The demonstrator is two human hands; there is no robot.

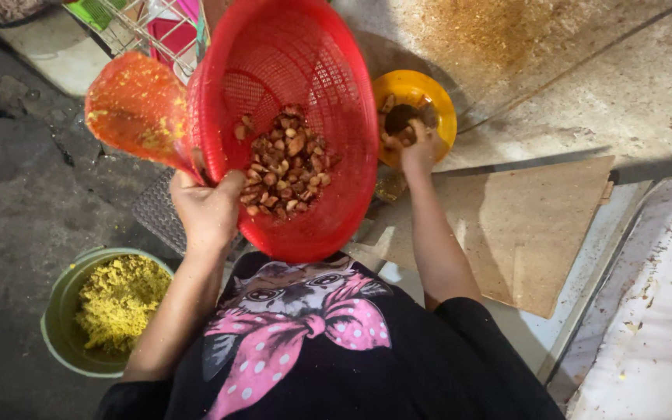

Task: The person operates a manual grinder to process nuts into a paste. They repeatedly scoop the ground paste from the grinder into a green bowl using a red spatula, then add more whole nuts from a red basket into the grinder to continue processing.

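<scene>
head view, red basket (328, 70) of nuts (285, 163), left hand (208, 206)

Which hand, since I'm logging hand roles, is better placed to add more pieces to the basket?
Probably the right hand: it rests in the yellow bowl on the pieces. The left hand is busy holding the tilted basket.
</scene>
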